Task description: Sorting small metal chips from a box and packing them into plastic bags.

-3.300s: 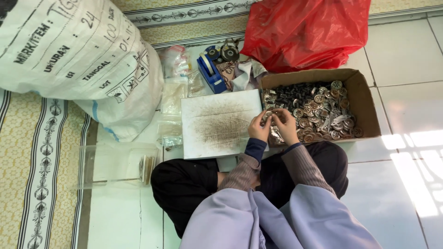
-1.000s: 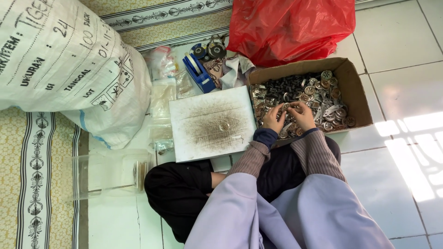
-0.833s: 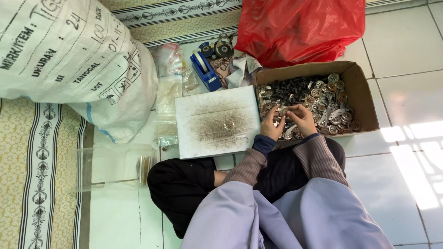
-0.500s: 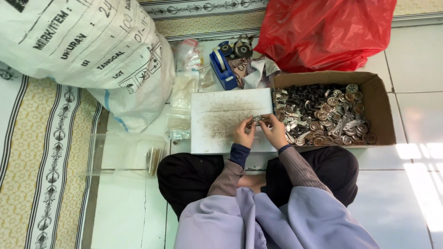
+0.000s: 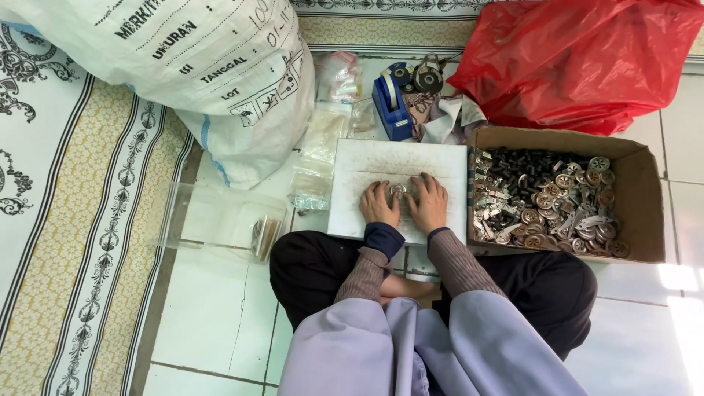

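**Small metal part pressed on a white board**

A small round metal part (image 5: 398, 190) is held on the scuffed white board (image 5: 440, 158), between the left hand (image 5: 379, 204) and the right hand (image 5: 428, 202). Fingers are curled together around it; its underside is hidden. A cardboard box (image 5: 645, 198) of similar metal pieces (image 5: 550, 202) is seen just beside the board.

Lighting: bright, even daylight. Glare: a sunlit patch washes out the white floor tiles (image 5: 678, 293) at lower right. Shadows: soft, short. Focus: sharp overall; slight wide-angle bending toward the edges.
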